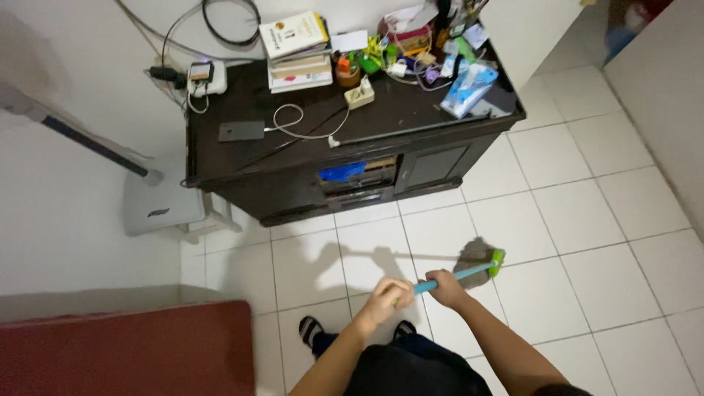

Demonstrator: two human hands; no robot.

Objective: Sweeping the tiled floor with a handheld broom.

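Both my hands grip the blue handle (458, 276) of a mop. My left hand (385, 299) holds the near end, and my right hand (446, 287) holds it a little further along. The handle runs right and away to a green fitting (497, 260) and a grey mop head (475, 257) that rests on the white floor tiles (572, 220). My feet in dark sandals (311, 330) stand just below my hands.
A dark wooden cabinet (293, 172) stands ahead, its top crowded with books (297, 44), cables, a phone (240, 130) and a blue box (468, 88). A grey stool (161, 205) sits to its left. A red mattress edge (125, 352) lies at bottom left. White walls flank both sides.
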